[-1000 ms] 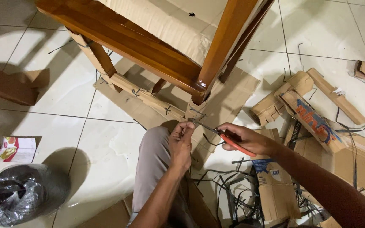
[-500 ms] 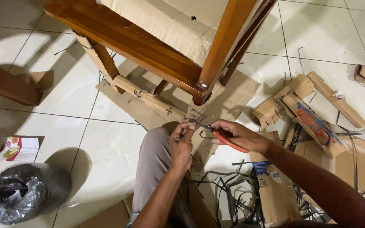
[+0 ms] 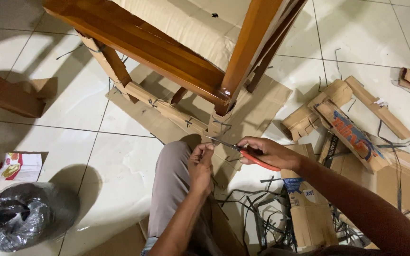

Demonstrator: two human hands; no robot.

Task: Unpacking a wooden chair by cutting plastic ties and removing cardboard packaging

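In the head view, a glossy brown wooden chair (image 3: 186, 52) is seen from above, its rails smooth and lacquered, its seat underside covered in pale corrugated cardboard. The foot of the near leg (image 3: 220, 121) is sheathed in a cardboard sleeve bound with thin dark strap, and the low rail (image 3: 164, 108) to its left is wrapped the same way, with crossed ties showing. A flat cardboard sheet (image 3: 262, 102) is spread beneath on the shiny white floor tiles (image 3: 119, 166).

The right hand (image 3: 266, 152) is closed around the orange handles of scissors (image 3: 243, 150); the slim metal blades are pointed left, just below the wrapped foot, and whether they are parted cannot be told. The left hand (image 3: 201, 163) is held just beside the blade tips, its fingers pinched together on something thin; what is pinched is too small to make out. Beneath that hand a knee (image 3: 172, 180) in grey cloth is seen.

To the right, folded cardboard pieces (image 3: 342, 118), some printed in orange and blue, are strewn about, and a tangle of dark cut strap (image 3: 257, 208) lies between them and the knee. At lower left a crumpled black plastic bag (image 3: 22, 218) is set near a small printed packet (image 3: 17, 166). A dark wooden piece (image 3: 5, 95) is seen at the left edge.
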